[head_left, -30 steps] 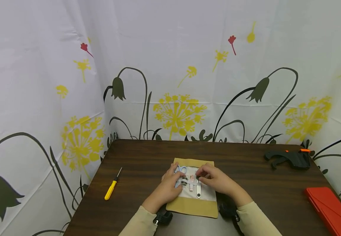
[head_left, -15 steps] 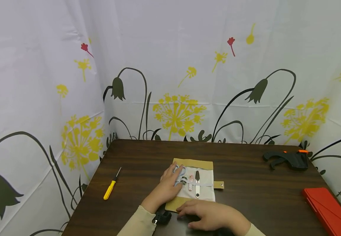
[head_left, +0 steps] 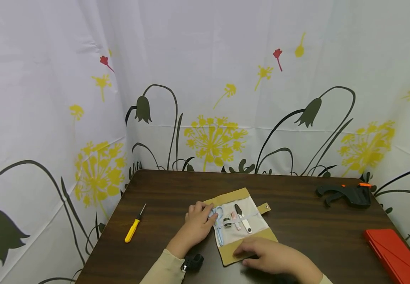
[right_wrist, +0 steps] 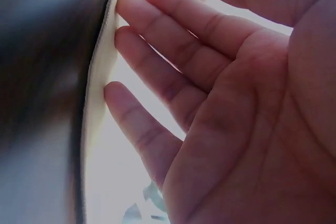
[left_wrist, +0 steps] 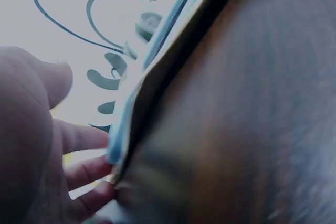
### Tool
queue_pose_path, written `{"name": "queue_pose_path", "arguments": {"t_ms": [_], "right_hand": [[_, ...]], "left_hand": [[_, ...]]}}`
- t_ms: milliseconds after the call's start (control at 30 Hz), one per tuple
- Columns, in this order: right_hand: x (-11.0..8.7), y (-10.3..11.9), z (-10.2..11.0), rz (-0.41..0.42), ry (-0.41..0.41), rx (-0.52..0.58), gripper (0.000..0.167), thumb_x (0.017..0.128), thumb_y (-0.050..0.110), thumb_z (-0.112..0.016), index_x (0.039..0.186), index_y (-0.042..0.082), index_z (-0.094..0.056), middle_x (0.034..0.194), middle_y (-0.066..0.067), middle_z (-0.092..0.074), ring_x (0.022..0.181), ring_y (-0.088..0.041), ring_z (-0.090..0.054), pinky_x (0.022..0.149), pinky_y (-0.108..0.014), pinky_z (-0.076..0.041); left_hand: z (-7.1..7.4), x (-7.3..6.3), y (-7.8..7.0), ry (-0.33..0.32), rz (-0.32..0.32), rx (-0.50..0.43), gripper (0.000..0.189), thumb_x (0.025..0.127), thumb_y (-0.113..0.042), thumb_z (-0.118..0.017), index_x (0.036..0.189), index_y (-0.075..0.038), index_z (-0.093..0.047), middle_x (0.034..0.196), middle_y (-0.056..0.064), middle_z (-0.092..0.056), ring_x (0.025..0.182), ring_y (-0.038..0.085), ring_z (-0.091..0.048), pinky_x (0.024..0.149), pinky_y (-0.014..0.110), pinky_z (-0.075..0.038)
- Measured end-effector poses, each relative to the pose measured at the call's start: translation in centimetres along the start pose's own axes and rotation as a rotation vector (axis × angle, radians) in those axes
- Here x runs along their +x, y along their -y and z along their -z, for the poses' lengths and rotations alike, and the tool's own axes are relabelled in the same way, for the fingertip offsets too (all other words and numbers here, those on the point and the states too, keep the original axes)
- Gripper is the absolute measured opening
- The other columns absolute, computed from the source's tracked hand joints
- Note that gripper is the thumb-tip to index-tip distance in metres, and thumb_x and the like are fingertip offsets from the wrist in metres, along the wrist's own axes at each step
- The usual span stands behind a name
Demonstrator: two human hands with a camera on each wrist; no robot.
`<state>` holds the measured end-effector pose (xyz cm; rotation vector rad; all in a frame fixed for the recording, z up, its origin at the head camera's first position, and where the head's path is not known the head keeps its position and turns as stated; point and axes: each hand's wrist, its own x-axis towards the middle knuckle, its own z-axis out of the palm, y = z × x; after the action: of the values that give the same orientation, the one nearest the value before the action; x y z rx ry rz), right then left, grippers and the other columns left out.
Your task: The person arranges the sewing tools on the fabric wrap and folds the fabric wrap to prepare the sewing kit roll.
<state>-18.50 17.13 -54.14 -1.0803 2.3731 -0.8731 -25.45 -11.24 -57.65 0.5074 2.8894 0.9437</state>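
Observation:
An unfolded tan fabric pouch (head_left: 231,254) with a white lining lies tilted on the table. Held across its inside by a band are light blue scissors (head_left: 219,211), small thread spools (head_left: 227,224), a slim pinkish-white item (head_left: 236,221) and a white tool with a dark pointed end (head_left: 246,225). A snap strap (head_left: 264,208) sticks out on the right. My left hand (head_left: 197,223) touches the pouch's left edge by the scissors, its fingers extended in the left wrist view. Fairly straight fingers of my right hand (head_left: 272,254) rest on the near tan flap.
To the left lies a yellow-handled screwdriver (head_left: 132,228). A black clamp-like tool with orange parts (head_left: 350,195) sits at the back right. The red case (head_left: 398,252) is by the right edge. A flower-print curtain (head_left: 212,47) hangs behind the dark wooden table (head_left: 169,189).
My right hand has left the white tool and come down to the near flap. The pouch has turned counterclockwise, and its strap has come into view. My left hand stays at the left side.

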Motion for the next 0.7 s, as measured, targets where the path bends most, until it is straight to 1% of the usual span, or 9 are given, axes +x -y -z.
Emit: {"name": "queue_pose_path", "arguments": {"t_ms": [67, 167, 267, 367, 433, 500, 600, 633, 700], "right_hand": [[-0.7, -0.5, 0.5, -0.041, -0.023, 0.015, 0.024, 0.109, 0.032, -0.067, 0.131, 0.024, -0.074, 0.128, 0.014, -0.072, 0.12, -0.001, -0.064, 0.104, -0.032, -0.056], [-1.9, -1.5, 1.3, -0.105, -0.072, -0.004, 0.023, 0.108, 0.033, -0.069, 0.128, 0.023, -0.074, 0.125, 0.013, -0.073, 0.118, -0.003, -0.065, 0.102, -0.034, -0.057], [-2.9, -2.5, 1.9, -0.167, -0.12, -0.032, 0.022, 0.107, 0.033, -0.071, 0.126, 0.023, -0.074, 0.123, 0.012, -0.072, 0.116, -0.005, -0.066, 0.1, -0.036, -0.058], [-3.8, -3.4, 2.3, -0.222, -0.143, -0.032, 0.023, 0.105, 0.033, -0.073, 0.127, 0.025, -0.072, 0.125, 0.012, -0.069, 0.116, -0.009, -0.066, 0.099, -0.036, -0.057], [-4.3, -4.0, 2.6, -0.248, -0.149, -0.037, 0.026, 0.105, 0.035, -0.073, 0.129, 0.025, -0.071, 0.131, 0.011, -0.066, 0.123, -0.015, -0.066, 0.103, -0.038, -0.057], [-4.7, -4.4, 2.8, -0.263, -0.158, -0.046, 0.028, 0.105, 0.036, -0.074, 0.13, 0.025, -0.07, 0.137, 0.008, -0.064, 0.131, -0.022, -0.065, 0.106, -0.042, -0.057], [-5.2, -5.1, 3.3, -0.273, -0.18, -0.069, 0.034, 0.103, 0.037, -0.075, 0.132, 0.021, -0.069, 0.147, 0.0, -0.061, 0.14, -0.035, -0.062, 0.109, -0.052, -0.056], [-5.3, -5.3, 3.3, -0.276, -0.186, -0.073, 0.036, 0.102, 0.037, -0.077, 0.133, 0.019, -0.068, 0.149, -0.003, -0.061, 0.141, -0.036, -0.061, 0.11, -0.053, -0.055], [-5.4, -5.7, 3.5, -0.273, -0.194, -0.08, 0.042, 0.1, 0.037, -0.08, 0.134, 0.017, -0.066, 0.151, -0.005, -0.059, 0.141, -0.035, -0.061, 0.111, -0.053, -0.054]], "left_hand": [[0.3, -0.1, -0.1, 0.008, 0.01, 0.037, 0.052, 0.114, -0.044, -0.054, 0.155, -0.013, -0.06, 0.141, 0.013, -0.053, 0.125, 0.036, -0.045, 0.097, 0.061, -0.035], [0.8, -0.3, -0.3, 0.043, 0.027, 0.103, 0.05, 0.112, -0.044, -0.057, 0.152, -0.014, -0.062, 0.131, 0.009, -0.056, 0.114, 0.031, -0.046, 0.088, 0.054, -0.032], [1.2, -0.5, -0.7, 0.078, 0.015, 0.144, 0.046, 0.109, -0.041, -0.063, 0.145, -0.012, -0.066, 0.118, 0.005, -0.058, 0.102, 0.027, -0.047, 0.083, 0.05, -0.03], [1.5, -0.6, -1.2, 0.102, -0.014, 0.176, 0.027, 0.106, -0.034, -0.067, 0.121, -0.012, -0.073, 0.102, 0.001, -0.058, 0.089, 0.023, -0.047, 0.079, 0.048, -0.028], [1.7, -0.8, -1.7, 0.11, -0.037, 0.19, 0.014, 0.105, -0.028, -0.068, 0.104, -0.015, -0.073, 0.093, -0.001, -0.058, 0.083, 0.02, -0.046, 0.078, 0.046, -0.028], [1.9, -1.0, -2.2, 0.124, -0.058, 0.211, 0.015, 0.103, -0.025, -0.068, 0.091, -0.018, -0.072, 0.087, -0.004, -0.057, 0.08, 0.018, -0.045, 0.077, 0.044, -0.029], [2.1, -1.2, -2.7, 0.141, -0.095, 0.223, 0.016, 0.102, -0.024, -0.07, 0.087, -0.021, -0.076, 0.09, -0.005, -0.059, 0.084, 0.018, -0.047, 0.078, 0.042, -0.032], [2.2, -1.3, -2.8, 0.151, -0.107, 0.225, 0.018, 0.102, -0.025, -0.071, 0.085, -0.022, -0.076, 0.094, -0.004, -0.06, 0.088, 0.019, -0.049, 0.08, 0.041, -0.034], [2.2, -1.4, -2.9, 0.156, -0.126, 0.219, 0.017, 0.101, -0.027, -0.073, 0.085, -0.022, -0.076, 0.111, -0.001, -0.066, 0.102, 0.022, -0.057, 0.086, 0.044, -0.037]]}}
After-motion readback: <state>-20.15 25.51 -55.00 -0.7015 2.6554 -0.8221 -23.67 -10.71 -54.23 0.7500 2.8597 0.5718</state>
